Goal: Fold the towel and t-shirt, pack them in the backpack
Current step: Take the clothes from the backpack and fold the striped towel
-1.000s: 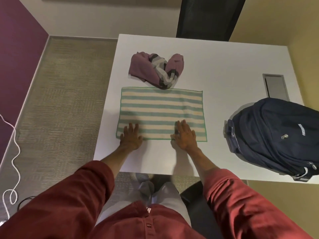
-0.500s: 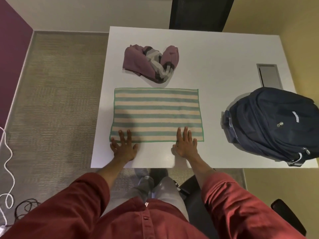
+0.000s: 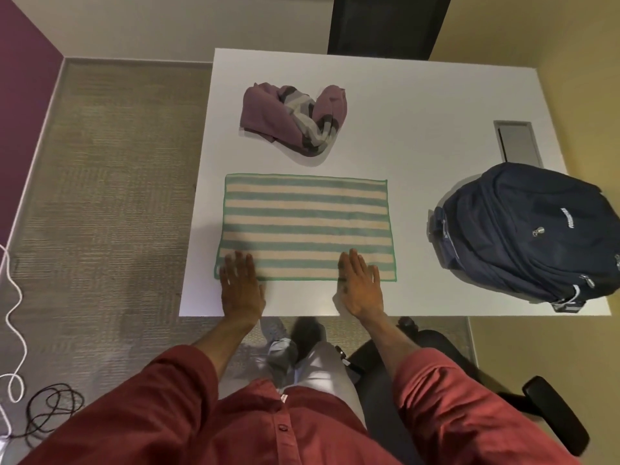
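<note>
- The left hand (image 3: 240,286) lay palm down, released, fingers straight and slightly spread, grasping nothing. Its fingertips rested on the near left corner of the towel (image 3: 307,226); the palm sat on bare table (image 3: 419,112) just short of the towel's near hem.
- The right hand (image 3: 360,285) lay the same way: flat, released, fingers straight and close together. Fingertips rested on the towel's near edge toward its right corner, palm off the towel.
- Towel: green and cream stripes, spread flat as a rectangle, long sides running left to right, stripes along the long sides. No fold visible.
- The t-shirt (image 3: 295,120), mauve with grey and dark stripes, sat in a crumpled heap just beyond the towel's far edge, near it but apart.
- The backpack (image 3: 530,229), dark navy, lay on its side to the right of the towel, well apart from it. One metal zip pull showed on top. Could not tell whether any compartment was open.
- A grey recessed panel (image 3: 516,142) sat in the table, right of the towel and farther back, just beyond the backpack.
- Red sleeves (image 3: 446,397), pushed up the forearms, filled the view on the towel's near side.
- A black chair (image 3: 536,397) stood nearer than the towel and to its right, off the table.
- A white cord (image 3: 15,297) and a coiled black cable (image 3: 50,407) lay on the carpet (image 3: 110,196), far left of the towel.
</note>
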A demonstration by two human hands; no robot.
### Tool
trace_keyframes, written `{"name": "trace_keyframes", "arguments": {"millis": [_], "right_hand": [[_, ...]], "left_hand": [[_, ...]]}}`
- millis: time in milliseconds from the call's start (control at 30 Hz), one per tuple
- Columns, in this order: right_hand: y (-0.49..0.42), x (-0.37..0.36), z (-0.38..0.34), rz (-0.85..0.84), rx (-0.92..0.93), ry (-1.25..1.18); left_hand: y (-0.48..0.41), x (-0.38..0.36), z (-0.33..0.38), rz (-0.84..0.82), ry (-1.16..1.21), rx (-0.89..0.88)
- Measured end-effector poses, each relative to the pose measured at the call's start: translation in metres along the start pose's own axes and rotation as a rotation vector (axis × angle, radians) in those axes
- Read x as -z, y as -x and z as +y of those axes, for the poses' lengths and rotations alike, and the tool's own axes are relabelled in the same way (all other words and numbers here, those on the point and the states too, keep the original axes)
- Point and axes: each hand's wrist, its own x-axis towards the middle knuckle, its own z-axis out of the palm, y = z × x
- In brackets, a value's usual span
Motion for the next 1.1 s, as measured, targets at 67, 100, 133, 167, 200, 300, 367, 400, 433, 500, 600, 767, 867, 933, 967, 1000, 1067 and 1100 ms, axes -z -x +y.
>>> {"name": "trace_keyframes", "arguments": {"millis": [67, 100, 133, 167, 200, 300, 367, 400, 433, 500, 600, 767, 867, 933, 967, 1000, 1067, 1100], "right_hand": [[-0.003, 0.002, -0.006, 0.012, 0.113, -0.016], [-0.005, 0.002, -0.011, -0.001, 0.169, -0.015], [-0.006, -0.001, -0.016, -0.015, 0.218, -0.005], [-0.007, -0.003, -0.020, -0.028, 0.250, 0.010], [-0.008, -0.007, -0.023, -0.029, 0.266, 0.026], [-0.009, -0.013, -0.030, 0.064, 0.266, 0.007], [-0.010, -0.011, -0.034, 0.133, 0.268, -0.006], [-0.012, -0.010, -0.035, 0.149, 0.267, -0.005], [-0.013, -0.007, -0.037, 0.160, 0.264, -0.004], [-0.017, -0.006, -0.038, 0.179, 0.259, 0.008], [-0.018, -0.013, -0.038, 0.175, 0.270, 0.062], [-0.014, -0.023, -0.040, 0.172, 0.223, 0.075], [-0.014, -0.020, -0.044, 0.181, 0.205, 0.091], [-0.018, -0.017, -0.047, 0.189, 0.179, 0.094], [-0.021, -0.016, -0.047, 0.191, 0.168, 0.090], [-0.023, -0.015, -0.048, 0.189, 0.162, 0.087], [-0.027, -0.014, -0.049, 0.177, 0.160, 0.084], [-0.029, -0.013, -0.050, 0.177, 0.160, 0.076]], "left_hand": [[-0.004, -0.001, -0.001, 0.056, -0.083, -0.106], [-0.007, 0.000, -0.002, 0.050, -0.089, -0.134], [-0.008, 0.001, -0.001, 0.034, -0.079, -0.141], [-0.009, 0.002, 0.000, 0.012, -0.072, -0.136], [-0.010, 0.004, 0.001, -0.008, -0.079, -0.132], [-0.011, 0.012, 0.003, -0.033, -0.129, -0.152], [-0.014, 0.015, 0.000, -0.032, -0.178, -0.175], [-0.016, 0.017, -0.001, -0.029, -0.207, -0.187], [-0.018, 0.019, -0.001, -0.021, -0.231, -0.198], [-0.022, 0.022, 0.000, 0.002, -0.244, -0.217], [-0.026, 0.026, 0.000, 0.037, -0.247, -0.243], [-0.031, 0.025, -0.009, 0.168, -0.157, -0.316], [-0.027, 0.030, -0.015, 0.229, -0.031, -0.411], [-0.028, 0.032, -0.019, 0.219, 0.012, -0.439], [-0.030, 0.031, -0.022, 0.204, 0.024, -0.447], [-0.032, 0.029, -0.025, 0.183, 0.024, -0.460], [-0.036, 0.024, -0.031, 0.168, 0.008, -0.500], [-0.036, 0.022, -0.032, 0.175, 0.014, -0.515]]}}
